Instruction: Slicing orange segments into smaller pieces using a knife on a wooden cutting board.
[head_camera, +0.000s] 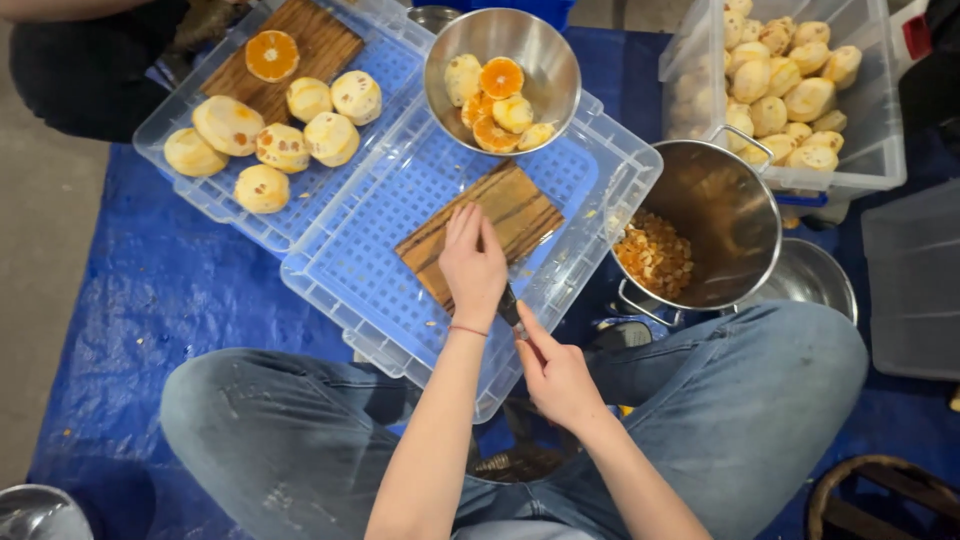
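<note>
A: How is the knife (508, 303) held?

B: Its dark handle is pinched at the near end by the closed grip of the right hand (556, 375). The left hand (473, 265) is laid flat over the blade, fingers stretched out, so nothing is grasped by it and the blade itself is hidden.

A: Which way is the knife pointed?

B: Its long axis is judged to run near-to-far, tilted slightly left, with the tip aimed away from the body onto the wooden board (480, 232). The board is set in the clear perforated crate (390, 290).

A: What could go wrong?

B: The left fingers could be nicked if the blade were drawn back under them. The board could also be shifted on the crate by uneven pressure, and the steel bowl of fruit (502, 80) just beyond could be knocked.
</note>
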